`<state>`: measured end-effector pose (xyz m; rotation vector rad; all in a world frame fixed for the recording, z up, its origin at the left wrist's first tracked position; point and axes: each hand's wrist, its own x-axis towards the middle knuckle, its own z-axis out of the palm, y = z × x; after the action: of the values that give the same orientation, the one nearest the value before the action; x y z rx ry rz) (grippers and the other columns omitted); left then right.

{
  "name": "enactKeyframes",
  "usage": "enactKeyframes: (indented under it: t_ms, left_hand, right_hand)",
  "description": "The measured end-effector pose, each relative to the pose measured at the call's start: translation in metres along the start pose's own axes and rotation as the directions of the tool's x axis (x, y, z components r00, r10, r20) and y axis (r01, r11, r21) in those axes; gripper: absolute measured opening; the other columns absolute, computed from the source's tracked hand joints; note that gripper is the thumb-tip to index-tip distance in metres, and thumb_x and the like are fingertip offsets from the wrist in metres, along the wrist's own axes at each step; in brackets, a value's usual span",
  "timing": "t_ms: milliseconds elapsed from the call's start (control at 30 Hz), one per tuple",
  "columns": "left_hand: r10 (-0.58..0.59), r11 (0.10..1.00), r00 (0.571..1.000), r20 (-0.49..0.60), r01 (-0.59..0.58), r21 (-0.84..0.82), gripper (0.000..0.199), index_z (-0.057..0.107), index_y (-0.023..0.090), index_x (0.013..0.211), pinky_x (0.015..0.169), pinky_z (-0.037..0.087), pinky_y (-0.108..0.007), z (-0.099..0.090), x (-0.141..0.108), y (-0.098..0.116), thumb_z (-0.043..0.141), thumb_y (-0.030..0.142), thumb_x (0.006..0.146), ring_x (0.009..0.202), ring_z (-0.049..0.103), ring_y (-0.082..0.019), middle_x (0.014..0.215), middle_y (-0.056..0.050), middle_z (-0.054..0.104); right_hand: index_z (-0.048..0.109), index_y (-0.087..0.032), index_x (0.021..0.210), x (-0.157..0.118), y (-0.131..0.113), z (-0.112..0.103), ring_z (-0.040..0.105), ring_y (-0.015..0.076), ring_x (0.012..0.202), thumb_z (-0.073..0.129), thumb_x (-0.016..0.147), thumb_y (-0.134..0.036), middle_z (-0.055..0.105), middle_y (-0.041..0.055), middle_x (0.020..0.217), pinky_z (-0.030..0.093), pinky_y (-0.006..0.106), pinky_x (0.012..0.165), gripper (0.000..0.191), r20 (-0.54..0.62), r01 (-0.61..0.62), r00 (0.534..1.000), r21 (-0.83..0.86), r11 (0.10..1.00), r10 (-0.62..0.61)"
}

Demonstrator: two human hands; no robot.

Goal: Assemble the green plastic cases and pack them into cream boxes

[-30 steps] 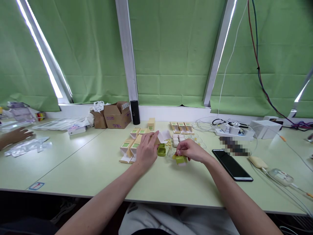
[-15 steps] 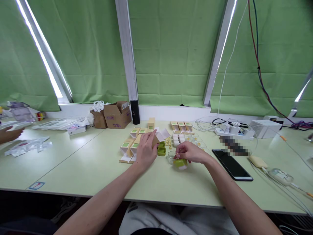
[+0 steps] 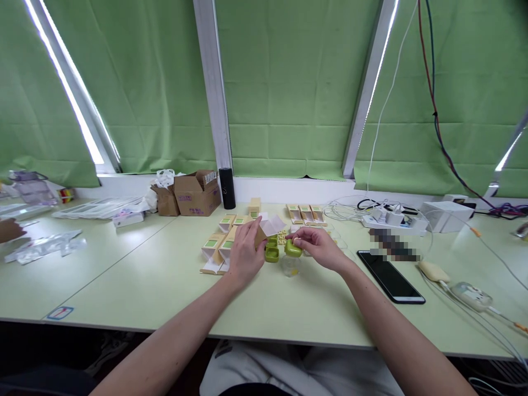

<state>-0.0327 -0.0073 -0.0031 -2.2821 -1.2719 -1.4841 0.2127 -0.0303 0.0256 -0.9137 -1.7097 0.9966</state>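
Observation:
My left hand (image 3: 246, 250) is closed around a small tan cardboard box (image 3: 260, 235), mostly hidden by the fingers, with its white flap (image 3: 273, 224) standing out to the right. In my right hand (image 3: 319, 247) a small glossy green case (image 3: 293, 249) is pinched between thumb and fingers, just off the table. Below it lies a clear plastic cup-like piece (image 3: 291, 267) with a yellow spot. An open green tray (image 3: 271, 254) sits between the hands, beside rows of small yellow pieces (image 3: 282, 237). Several tan boxes with green labels (image 3: 212, 247) stand by my left hand.
More open boxes (image 3: 306, 214) stand behind my right hand. A phone (image 3: 390, 276), a power strip (image 3: 396, 223) and cables occupy the right side. Back left are brown cartons (image 3: 198, 195) and a black cylinder (image 3: 226, 188). Another person's hand (image 3: 10, 230) shows at the far left.
My right hand has lifted the green case up and leftward, away from the clear plastic piece, which now lies on the table. My left hand stays on the box.

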Motion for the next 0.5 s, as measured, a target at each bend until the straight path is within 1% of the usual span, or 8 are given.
enactKeyframes:
  t_ms: [200, 367, 500]
  left_hand:
    - [-0.009, 1.0, 1.0, 0.013, 0.009, 0.0, 0.064, 0.047, 0.024, 0.156, 0.111, 0.051, -0.053, 0.0, 0.0, 0.0, 0.063, 0.018, 0.095, 0.129, 0.055, -0.032, 0.134, -0.013, 0.063]
    - [-0.017, 1.0, 1.0, 0.018, 0.017, -0.022, 0.063, 0.046, 0.024, 0.157, 0.112, 0.05, -0.053, 0.001, 0.0, 0.001, 0.061, 0.02, 0.096, 0.131, 0.055, -0.032, 0.135, -0.013, 0.062]
    - [-0.018, 0.999, 1.0, 0.02, 0.019, -0.042, 0.063, 0.046, 0.024, 0.157, 0.113, 0.048, -0.053, 0.001, 0.0, 0.0, 0.061, 0.02, 0.096, 0.131, 0.055, -0.033, 0.134, -0.013, 0.062]
  right_hand:
    - [0.073, -0.02, 0.094, 0.002, 0.009, 0.002, 0.071, 0.0228, 0.099, 0.067, 0.092, -0.045, 0.078, 0.008, 0.102, 0.055, 0.04, 0.092, 0.026, 0.034, 0.045, 0.999, -0.127, 0.991, -0.041]
    - [0.072, -0.021, 0.091, 0.002, 0.012, 0.003, 0.072, 0.0248, 0.1, 0.066, 0.092, -0.043, 0.078, 0.0078, 0.1, 0.055, 0.041, 0.092, 0.022, 0.081, 0.025, 0.997, -0.124, 0.992, -0.015]
    - [0.07, -0.022, 0.088, 0.001, 0.013, 0.004, 0.072, 0.0258, 0.101, 0.066, 0.092, -0.041, 0.079, 0.0082, 0.102, 0.055, 0.042, 0.093, 0.019, 0.117, 0.008, 0.993, -0.143, 0.99, 0.009]
